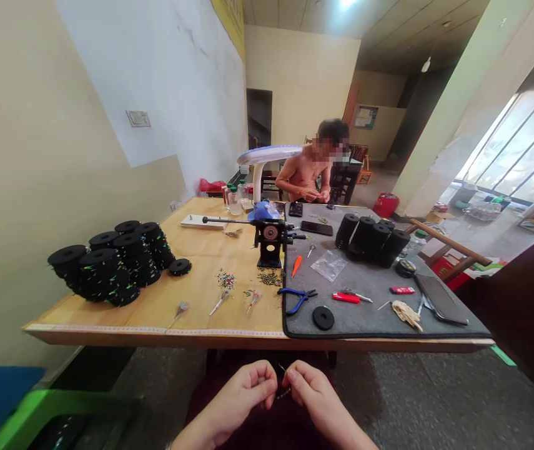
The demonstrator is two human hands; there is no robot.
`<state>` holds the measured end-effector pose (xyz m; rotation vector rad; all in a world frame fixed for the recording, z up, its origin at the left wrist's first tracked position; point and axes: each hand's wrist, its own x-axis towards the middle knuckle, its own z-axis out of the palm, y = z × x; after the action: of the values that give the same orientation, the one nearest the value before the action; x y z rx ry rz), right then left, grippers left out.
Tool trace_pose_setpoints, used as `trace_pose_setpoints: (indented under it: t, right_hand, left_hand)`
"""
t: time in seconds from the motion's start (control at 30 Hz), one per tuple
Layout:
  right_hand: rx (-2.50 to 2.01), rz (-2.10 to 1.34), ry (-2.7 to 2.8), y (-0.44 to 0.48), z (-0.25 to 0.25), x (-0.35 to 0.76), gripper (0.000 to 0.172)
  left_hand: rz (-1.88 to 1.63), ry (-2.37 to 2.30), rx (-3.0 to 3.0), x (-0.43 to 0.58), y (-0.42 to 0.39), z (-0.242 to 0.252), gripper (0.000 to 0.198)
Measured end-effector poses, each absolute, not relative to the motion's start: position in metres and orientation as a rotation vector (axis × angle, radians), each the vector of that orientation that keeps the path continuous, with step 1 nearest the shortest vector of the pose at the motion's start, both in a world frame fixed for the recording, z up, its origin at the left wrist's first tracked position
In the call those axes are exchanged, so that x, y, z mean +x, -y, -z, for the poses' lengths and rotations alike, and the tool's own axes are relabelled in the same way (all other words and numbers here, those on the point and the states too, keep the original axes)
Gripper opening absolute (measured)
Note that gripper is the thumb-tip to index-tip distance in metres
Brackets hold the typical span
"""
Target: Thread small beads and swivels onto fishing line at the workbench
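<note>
The right fingers (295, 379) pinched a thin piece (281, 367), probably light and slippery, best gripped near its end; whether the curled left fingers (263, 372) held anything was unclear

Has a bare left hand (253, 384) and a bare right hand (312, 386), both with slim fingers (262, 367) and rounded knuckles. Shows uncovered forearms (217, 412), widening toward the lower edge. Seems to wear a thin band (168, 445) on the left arm, mostly cut off. Appears clothed over the lap in dark maroon cloth (267, 428), too dim for seams.
</note>
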<state>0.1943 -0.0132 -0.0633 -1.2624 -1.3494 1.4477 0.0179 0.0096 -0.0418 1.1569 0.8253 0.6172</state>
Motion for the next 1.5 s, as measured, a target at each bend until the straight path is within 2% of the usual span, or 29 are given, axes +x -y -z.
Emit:
trace_pose_setpoints:
  t: [0.47,0.57,0.67,0.83,0.97,1.07,1.17,1.33,1.43,1.5]
  right_hand:
    - [-1.303,-1.275,1.529,0.01,0.058,0.195,0.039]
    - [-1.384,-1.0,1.661,0.009,0.051,0.212,0.033]
    - [-1.551,-0.528,1.75,-0.002,0.042,0.253,0.026]
    - [-1.75,0.254,1.974,-0.036,0.037,0.337,0.038]
    - [-1.704,0.447,2.239,-0.055,0.043,0.369,0.033]
    - [-1.704,0.5,2.168,-0.055,0.044,0.359,0.03]
    - [-1.573,0.255,2.058,-0.042,0.036,0.315,0.028]
    - [-1.142,-0.898,1.857,-0.01,0.019,0.202,0.026]
    - [-1.016,-1.341,1.632,-0.011,0.021,0.156,0.027]
    - [-0.997,-1.479,1.537,-0.02,0.026,0.141,0.029]
  left_hand:
    - [-0.603,-0.809,1.124,0.018,-0.009,0.042,0.025]
    - [-0.606,-0.806,1.107,0.017,-0.008,0.043,0.026]
    - [-0.616,-0.818,1.082,0.018,-0.007,0.041,0.026]
    - [-0.657,-0.835,1.027,0.02,-0.004,0.036,0.028]
    - [-0.693,-0.811,0.987,0.02,-0.002,0.035,0.028]
    - [-0.707,-0.819,0.987,0.02,0.0,0.034,0.028]
    - [-0.804,-0.861,1.031,0.02,0.002,0.032,0.025]
    - [-1.063,-0.954,1.118,0.018,0.001,0.028,0.021]
    - [-1.152,-0.95,1.032,0.012,-0.002,0.029,0.023]
    - [-1.208,-0.935,0.955,0.007,-0.005,0.033,0.023]
